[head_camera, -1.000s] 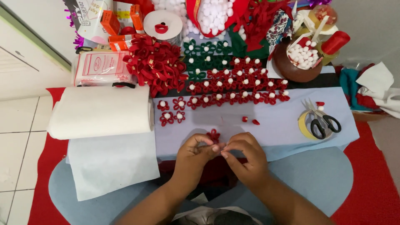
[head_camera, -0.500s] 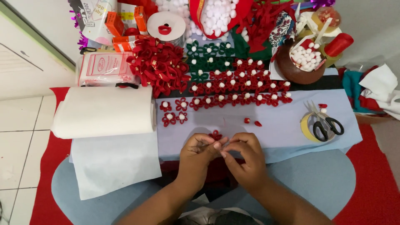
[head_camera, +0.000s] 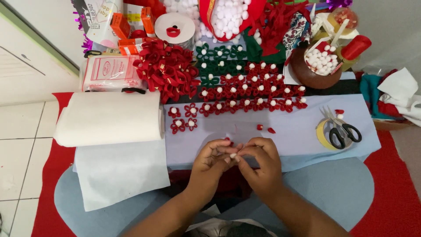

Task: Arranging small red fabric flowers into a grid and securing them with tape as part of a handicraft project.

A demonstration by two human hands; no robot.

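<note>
On the far left of the work surface lies a thick white roll of fabric (head_camera: 107, 118), its loose end spread toward the person's lap, and behind it sits a clear bag of white stuffing (head_camera: 109, 72). Next along, a heap of red ribbon loops (head_camera: 169, 70) rests beside rows of red flowers (head_camera: 252, 94) with white centres (a few green ones sit behind them). Near the middle front, the left hand (head_camera: 210, 160) and right hand (head_camera: 258, 160) meet, fingertips touching, over the pale blue cloth (head_camera: 298, 131). Both hands are pinched nearly closed around one small red flower piece (head_camera: 228, 140) with a tiny white ball (head_camera: 233, 155) between the fingertips; which hand bears the hold I cannot tell. Two loose red bits (head_camera: 265, 128) lie just beyond the hands. Farther right, black-handled scissors (head_camera: 342, 129) rest on a yellow tape roll (head_camera: 322, 134), and behind them stands a brown bowl (head_camera: 309, 72) of white balls.
</note>
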